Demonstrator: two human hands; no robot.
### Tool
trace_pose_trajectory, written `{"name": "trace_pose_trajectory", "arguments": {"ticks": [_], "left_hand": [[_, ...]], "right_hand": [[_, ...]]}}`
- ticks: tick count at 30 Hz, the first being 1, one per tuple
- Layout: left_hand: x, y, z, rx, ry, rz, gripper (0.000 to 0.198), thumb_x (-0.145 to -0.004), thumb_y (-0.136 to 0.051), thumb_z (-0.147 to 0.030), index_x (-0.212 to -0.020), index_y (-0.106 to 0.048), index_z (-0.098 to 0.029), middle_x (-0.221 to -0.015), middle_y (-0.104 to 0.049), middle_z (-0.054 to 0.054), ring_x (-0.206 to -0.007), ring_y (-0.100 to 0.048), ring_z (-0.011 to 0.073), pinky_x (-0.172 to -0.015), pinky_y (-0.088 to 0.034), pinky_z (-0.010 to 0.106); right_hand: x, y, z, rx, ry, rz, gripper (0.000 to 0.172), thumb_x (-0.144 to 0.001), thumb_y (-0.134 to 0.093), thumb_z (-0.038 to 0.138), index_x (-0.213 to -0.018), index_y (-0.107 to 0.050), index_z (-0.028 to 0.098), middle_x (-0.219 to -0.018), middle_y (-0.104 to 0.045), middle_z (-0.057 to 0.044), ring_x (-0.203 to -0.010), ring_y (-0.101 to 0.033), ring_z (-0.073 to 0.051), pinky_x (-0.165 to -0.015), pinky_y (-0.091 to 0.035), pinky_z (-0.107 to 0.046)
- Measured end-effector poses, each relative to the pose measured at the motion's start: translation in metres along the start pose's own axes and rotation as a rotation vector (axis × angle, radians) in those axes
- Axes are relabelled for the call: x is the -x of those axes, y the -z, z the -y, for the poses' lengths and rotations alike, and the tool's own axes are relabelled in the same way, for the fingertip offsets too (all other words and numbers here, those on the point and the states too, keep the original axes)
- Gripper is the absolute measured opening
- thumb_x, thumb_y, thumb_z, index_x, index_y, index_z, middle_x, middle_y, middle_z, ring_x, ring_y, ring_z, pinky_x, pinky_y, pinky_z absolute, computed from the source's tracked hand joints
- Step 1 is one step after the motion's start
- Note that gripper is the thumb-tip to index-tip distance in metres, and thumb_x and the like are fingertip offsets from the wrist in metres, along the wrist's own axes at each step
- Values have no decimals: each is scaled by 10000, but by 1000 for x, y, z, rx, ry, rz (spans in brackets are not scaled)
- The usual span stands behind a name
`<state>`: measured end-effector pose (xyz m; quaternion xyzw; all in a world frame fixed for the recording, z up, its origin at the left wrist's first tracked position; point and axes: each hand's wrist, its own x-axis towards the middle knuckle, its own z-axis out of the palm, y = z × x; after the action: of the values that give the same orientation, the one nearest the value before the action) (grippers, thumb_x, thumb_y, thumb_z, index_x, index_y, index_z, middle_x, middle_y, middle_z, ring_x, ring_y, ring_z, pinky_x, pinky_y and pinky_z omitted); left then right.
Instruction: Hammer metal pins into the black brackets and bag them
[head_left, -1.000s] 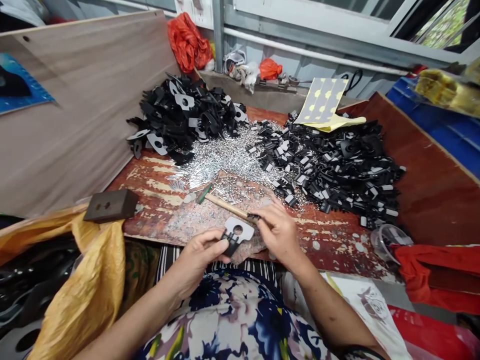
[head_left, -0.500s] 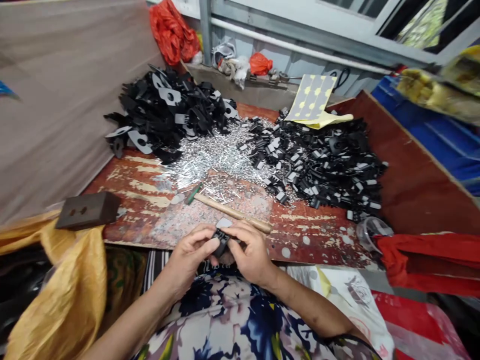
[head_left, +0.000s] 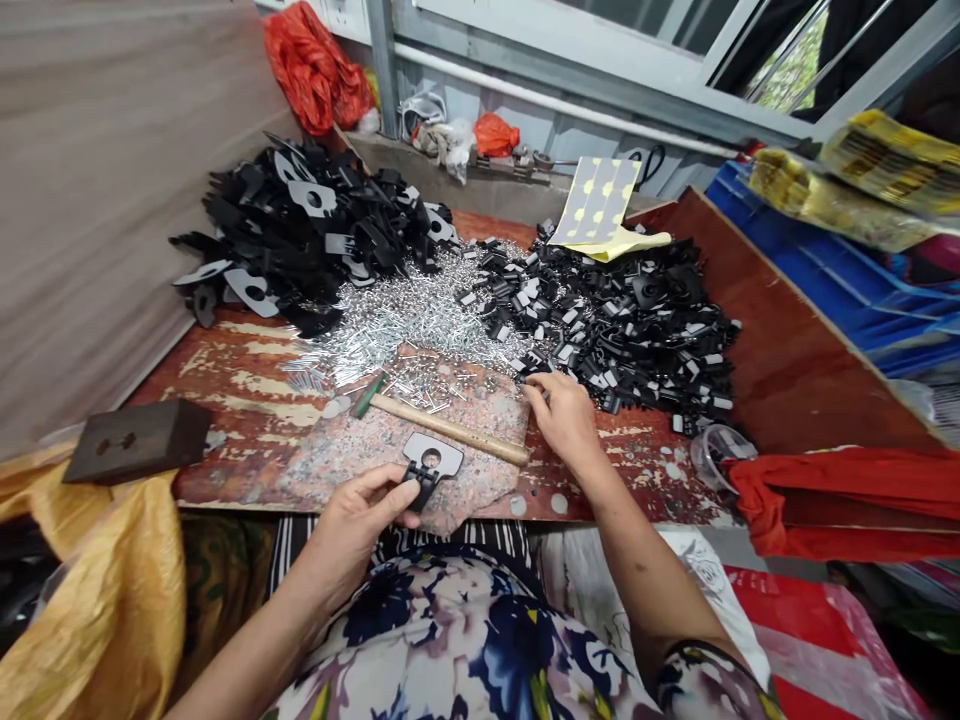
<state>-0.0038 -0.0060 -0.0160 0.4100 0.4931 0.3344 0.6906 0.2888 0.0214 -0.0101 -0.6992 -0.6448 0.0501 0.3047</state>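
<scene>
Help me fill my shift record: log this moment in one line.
left hand: holding grey-faced black part | right hand: beside small black parts, grip unclear | hammer: on stone slab

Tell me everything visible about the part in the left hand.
The part has a flat, pale grey plate with rounded corners and a round hole, and a ridged black end that looks like plastic. The left hand pinches the black end between thumb and fingers, so the plate points away from the person. It appears over the stone slab, on the near side of the hammer; whether it touches the slab is unclear.
</scene>
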Motion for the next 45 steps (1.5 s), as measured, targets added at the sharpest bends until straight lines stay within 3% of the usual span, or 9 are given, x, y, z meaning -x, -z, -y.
{"name": "trace_pose_trajectory", "arguments": {"ticks": [5, 14, 18, 23, 27, 30, 34, 39, 45], "left_hand": [[1, 0, -4, -63, -19, 76, 379, -734, -823, -513, -659, -684, -168, -714, -556, -20, -591, -597, 119, -594, -475, 229], [-9, -20, -7, -10, -24, 121, 426, -736, -789, -523, -607, -571, -181, -572, -498, -49, -432, -523, 92, -447, -429, 213], [-10, -18, -3, 50, -74, 47, 366, -724, -816, -456, -642, -595, -177, -597, -502, -52, -464, -511, 88, -440, -440, 206], [-4, -10, -1, 68, -140, -53, 332, -738, -801, -359, -599, -561, -178, -592, -470, -55, -518, -454, 84, -478, -400, 195], [-1, -3, -2, 43, -175, -110, 358, -739, -785, -349, -544, -537, -180, -562, -456, -49, -522, -423, 90, -486, -350, 207], [-1, 2, -2, 61, -142, -120, 328, -738, -787, -367, -582, -570, -177, -597, -491, -43, -508, -449, 86, -497, -364, 216], [-1, 4, -1, 148, -96, -111, 319, -701, -793, -361, -587, -564, -171, -657, -494, -38, -505, -463, 75, -471, -386, 210], [1, 7, -6, 277, -66, -116, 314, -660, -798, -333, -569, -543, -175, -624, -442, -46, -497, -412, 71, -411, -402, 194], [1, 19, -11, 504, -47, -82, 226, -664, -808, -309, -668, -634, -165, -672, -564, -7, -515, -480, 91, -403, -436, 210]], "right_hand": [[-4, -15, -13, 77, 153, 79, 107, -935, -613, 177, -910, -715, 202, -898, -723, -65, -861, -673, -207, -817, -527, -343], [33, -11, 55, -158, 858, 7, 282, -982, -574, 125, -1232, -688, 191, -1160, -772, -88, -1044, -740, -194, -867, -643, -339], [52, -15, 78, -322, 690, 26, 497, -948, -543, 35, -1399, -603, 235, -1214, -762, -72, -1087, -740, -176, -940, -645, -333], [85, -23, 98, -440, 558, 165, 816, -890, -487, 34, -1642, -258, 254, -1522, -564, -88, -1347, -603, -262, -1100, -577, -432], [62, -24, 85, -520, 359, 279, 583, -970, -498, 132, -1531, -474, 291, -1303, -731, -47, -1131, -732, -216, -971, -633, -415], [13, -25, 65, -176, 294, 216, 353, -989, -481, 131, -1183, -733, 286, -1035, -794, -24, -940, -742, -191, -886, -603, -412], [-33, -41, 60, 304, 353, 306, 269, -905, -526, 30, -958, -740, 184, -870, -754, -89, -843, -662, -208, -861, -495, -381], [-37, -55, 71, 369, 437, 355, 301, -926, -466, 25, -1104, -685, 127, -975, -719, -182, -960, -597, -270, -894, -407, -402], [-53, -40, 42, 408, 496, 326, 293, -856, -476, 32, -1039, -686, 121, -916, -689, -151, -865, -584, -261, -842, -397, -398]]}}
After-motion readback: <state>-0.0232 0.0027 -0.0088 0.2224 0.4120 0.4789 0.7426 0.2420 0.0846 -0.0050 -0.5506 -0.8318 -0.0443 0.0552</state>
